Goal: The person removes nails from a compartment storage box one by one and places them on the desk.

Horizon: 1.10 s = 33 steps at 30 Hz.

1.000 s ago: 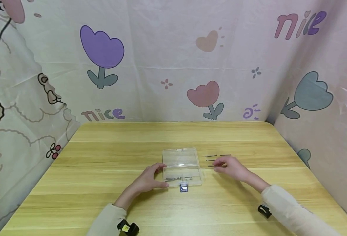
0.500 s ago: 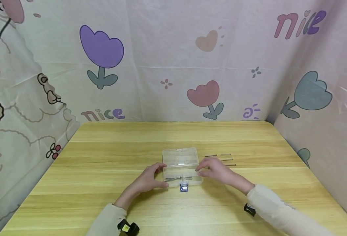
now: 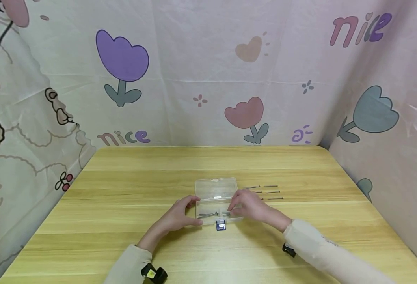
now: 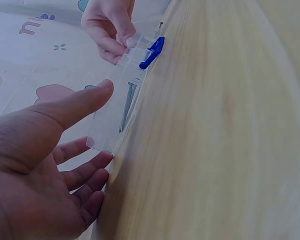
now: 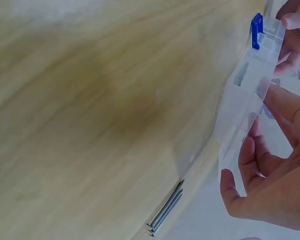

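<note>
A clear plastic box (image 3: 213, 205) lies open at mid-table, lid (image 3: 215, 188) back, blue latch (image 3: 220, 225) at the front. Inside it lie a few nails (image 3: 208, 215). My left hand (image 3: 181, 213) grips its left end, thumb (image 4: 85, 100) along the front wall. My right hand (image 3: 245, 206) is at the right end, curled fingertips (image 4: 125, 42) on the rim beside the blue latch (image 4: 152, 52). In the right wrist view the box (image 5: 247, 105) stands between thumb and fingers (image 5: 247, 145). No nail shows in that hand.
Several loose nails (image 3: 267, 192) lie in rows on the wooden table (image 3: 123, 189) just right of the box; a bunch of nails (image 5: 165, 210) also appears in the right wrist view. Patterned cloth walls (image 3: 208, 79) close in the back and both sides.
My right hand moved left from the loose nails to the box's right end. One nail it had its fingers on is gone from the nearest row. The left hand and box stayed put.
</note>
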Tool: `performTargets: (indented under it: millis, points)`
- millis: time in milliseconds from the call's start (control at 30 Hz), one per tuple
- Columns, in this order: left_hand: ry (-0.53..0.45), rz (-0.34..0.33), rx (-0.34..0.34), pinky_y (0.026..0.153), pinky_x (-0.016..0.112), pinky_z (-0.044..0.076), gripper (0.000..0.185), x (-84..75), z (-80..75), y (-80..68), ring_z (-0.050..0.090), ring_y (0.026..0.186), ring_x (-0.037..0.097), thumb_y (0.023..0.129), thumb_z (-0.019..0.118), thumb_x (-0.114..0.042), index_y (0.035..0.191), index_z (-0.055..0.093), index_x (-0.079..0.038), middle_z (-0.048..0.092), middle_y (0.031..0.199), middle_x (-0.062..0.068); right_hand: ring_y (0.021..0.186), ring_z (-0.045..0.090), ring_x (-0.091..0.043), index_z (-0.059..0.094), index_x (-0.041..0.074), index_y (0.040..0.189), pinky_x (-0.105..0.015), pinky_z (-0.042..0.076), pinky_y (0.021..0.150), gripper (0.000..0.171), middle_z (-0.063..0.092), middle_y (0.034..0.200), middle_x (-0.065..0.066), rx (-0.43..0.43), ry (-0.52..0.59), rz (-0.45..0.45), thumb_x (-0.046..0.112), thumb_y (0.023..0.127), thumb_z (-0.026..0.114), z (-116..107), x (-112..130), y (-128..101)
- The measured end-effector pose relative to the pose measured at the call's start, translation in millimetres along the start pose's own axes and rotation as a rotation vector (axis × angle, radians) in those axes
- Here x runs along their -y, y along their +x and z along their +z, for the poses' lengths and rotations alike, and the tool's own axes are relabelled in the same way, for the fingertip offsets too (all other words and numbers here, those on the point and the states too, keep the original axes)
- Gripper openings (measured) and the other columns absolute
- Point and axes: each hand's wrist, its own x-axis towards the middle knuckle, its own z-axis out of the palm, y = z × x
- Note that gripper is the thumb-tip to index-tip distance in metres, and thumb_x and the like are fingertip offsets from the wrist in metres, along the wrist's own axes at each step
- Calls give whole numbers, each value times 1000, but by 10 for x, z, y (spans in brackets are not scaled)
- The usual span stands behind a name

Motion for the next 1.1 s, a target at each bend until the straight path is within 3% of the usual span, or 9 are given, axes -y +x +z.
performTargets:
  millis: [500, 1100]
  points:
    - [2, 10, 4, 100, 54, 36, 70, 1, 2, 1, 45, 120, 34, 74, 86, -24, 132, 52, -7, 53, 129, 13, 85, 48, -14, 77, 16, 77, -35, 36, 77, 10, 64, 88, 3, -24, 25, 2, 12, 70, 84, 71, 21, 32]
    - [3, 18, 7, 99, 55, 36, 69, 6, 1, 1, 45, 119, 34, 74, 85, -25, 132, 53, -8, 54, 128, 12, 84, 45, -13, 77, 19, 76, -30, 35, 74, 11, 62, 89, 4, -8, -16, 27, 14, 70, 84, 114, 13, 29]
